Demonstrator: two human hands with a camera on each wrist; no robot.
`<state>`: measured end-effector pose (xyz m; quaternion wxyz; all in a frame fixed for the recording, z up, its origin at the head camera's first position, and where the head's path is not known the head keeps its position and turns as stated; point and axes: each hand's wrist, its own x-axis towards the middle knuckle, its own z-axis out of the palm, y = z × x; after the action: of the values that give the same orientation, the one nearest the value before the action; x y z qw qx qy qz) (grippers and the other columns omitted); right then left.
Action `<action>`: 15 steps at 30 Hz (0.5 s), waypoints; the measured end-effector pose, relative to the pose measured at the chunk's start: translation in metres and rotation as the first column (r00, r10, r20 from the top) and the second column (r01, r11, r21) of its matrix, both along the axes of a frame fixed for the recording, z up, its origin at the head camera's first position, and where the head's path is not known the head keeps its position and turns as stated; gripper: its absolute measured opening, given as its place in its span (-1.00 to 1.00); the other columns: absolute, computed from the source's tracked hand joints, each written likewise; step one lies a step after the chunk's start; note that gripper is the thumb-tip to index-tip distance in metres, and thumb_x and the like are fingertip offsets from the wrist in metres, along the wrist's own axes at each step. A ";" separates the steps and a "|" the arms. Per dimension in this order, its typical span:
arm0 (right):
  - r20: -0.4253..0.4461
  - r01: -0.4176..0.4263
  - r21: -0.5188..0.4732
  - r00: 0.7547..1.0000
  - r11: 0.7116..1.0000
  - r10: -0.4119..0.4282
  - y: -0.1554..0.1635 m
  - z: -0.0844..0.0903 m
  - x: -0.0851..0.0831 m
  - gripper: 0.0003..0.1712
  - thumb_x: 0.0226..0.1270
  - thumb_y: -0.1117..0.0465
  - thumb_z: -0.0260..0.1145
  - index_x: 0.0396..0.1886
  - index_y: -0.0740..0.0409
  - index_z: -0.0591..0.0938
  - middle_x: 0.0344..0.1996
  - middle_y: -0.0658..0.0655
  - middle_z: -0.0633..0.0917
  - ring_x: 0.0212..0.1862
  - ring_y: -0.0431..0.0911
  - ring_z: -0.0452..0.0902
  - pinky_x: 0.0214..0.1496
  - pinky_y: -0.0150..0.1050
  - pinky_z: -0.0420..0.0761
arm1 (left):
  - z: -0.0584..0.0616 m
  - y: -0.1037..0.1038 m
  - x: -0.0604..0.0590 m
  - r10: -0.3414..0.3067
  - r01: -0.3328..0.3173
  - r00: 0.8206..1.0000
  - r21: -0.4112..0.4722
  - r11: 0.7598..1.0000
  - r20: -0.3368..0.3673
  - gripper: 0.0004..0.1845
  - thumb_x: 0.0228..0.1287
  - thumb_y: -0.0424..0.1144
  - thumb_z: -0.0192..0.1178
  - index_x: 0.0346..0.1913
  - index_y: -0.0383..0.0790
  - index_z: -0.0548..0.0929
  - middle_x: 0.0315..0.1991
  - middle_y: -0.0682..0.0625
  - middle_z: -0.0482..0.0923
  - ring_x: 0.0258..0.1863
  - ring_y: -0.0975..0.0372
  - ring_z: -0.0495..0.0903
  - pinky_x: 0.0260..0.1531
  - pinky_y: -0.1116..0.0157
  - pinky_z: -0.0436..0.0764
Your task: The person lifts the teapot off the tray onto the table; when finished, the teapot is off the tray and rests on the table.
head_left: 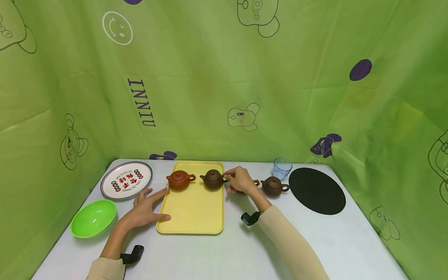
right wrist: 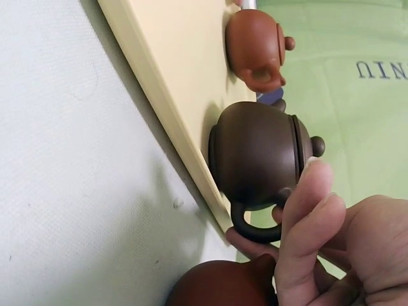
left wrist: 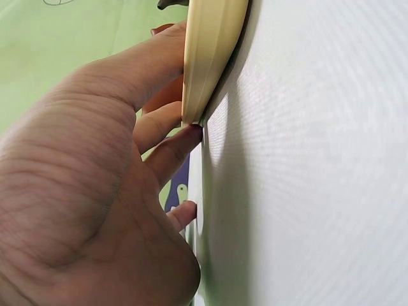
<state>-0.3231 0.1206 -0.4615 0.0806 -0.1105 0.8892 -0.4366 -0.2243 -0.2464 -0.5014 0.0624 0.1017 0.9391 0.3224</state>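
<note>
A yellow tray [head_left: 190, 216] lies on the white table, with a reddish-brown teapot [head_left: 179, 181] and a dark brown teapot [head_left: 212, 180] near its far end. My right hand [head_left: 241, 179] pinches the dark teapot's handle [right wrist: 255, 233] at the tray's right edge; the right wrist view shows its fingers around that handle. Along the tray's left edge, my left hand [head_left: 144, 212] rests with fingers spread and fairly straight, touching the rim [left wrist: 210, 57]. Another reddish teapot [right wrist: 220, 284] stands beside the tray, mostly hidden by my right hand in the head view.
A brown teapot [head_left: 272, 187] and a blue glass [head_left: 281, 168] stand to the right, near a black round mat [head_left: 316, 190]. At left are a white patterned plate [head_left: 126, 181] and a green bowl [head_left: 93, 218]. Green cloth [head_left: 196, 77] hangs around the table.
</note>
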 end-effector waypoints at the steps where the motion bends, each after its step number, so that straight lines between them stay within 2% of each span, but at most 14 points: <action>1: -0.003 -0.003 -0.006 1.000 1.000 0.003 0.000 0.000 0.000 -0.65 0.61 0.24 0.26 0.24 0.28 0.73 -0.49 0.27 0.83 -0.77 -0.28 0.53 -0.66 -0.42 0.46 | 0.000 0.000 0.000 0.000 0.000 1.000 0.001 1.000 0.000 0.05 0.00 0.12 0.64 0.57 -0.11 0.43 0.59 -0.32 0.29 0.60 -0.40 -0.13 0.37 -0.61 -0.06; 8: -0.020 0.001 -0.044 1.000 0.999 -0.002 -0.001 -0.001 0.002 -0.66 0.60 0.26 0.27 0.22 0.30 0.73 -0.68 0.12 0.77 -0.78 -0.29 0.53 -0.67 -0.44 0.44 | -0.001 -0.001 0.000 -0.008 0.008 1.000 0.002 1.000 -0.005 0.05 0.00 0.12 0.64 0.57 -0.10 0.43 0.59 -0.28 0.32 0.61 -0.40 -0.12 0.38 -0.61 -0.09; 15: -0.023 0.012 -0.049 1.000 0.999 -0.013 -0.003 0.000 0.007 -0.66 0.60 0.24 0.27 0.22 0.26 0.74 -0.71 0.09 0.75 -0.77 -0.27 0.55 -0.67 -0.42 0.40 | -0.001 -0.001 -0.001 -0.010 0.010 1.000 0.011 1.000 -0.011 0.05 0.00 0.11 0.64 0.56 -0.12 0.44 0.59 -0.29 0.33 0.60 -0.40 -0.12 0.38 -0.59 -0.07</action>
<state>-0.3165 0.1180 -0.4613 0.0650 -0.1120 0.8798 -0.4573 -0.2249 -0.2472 -0.5020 0.0583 0.1084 0.9372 0.3265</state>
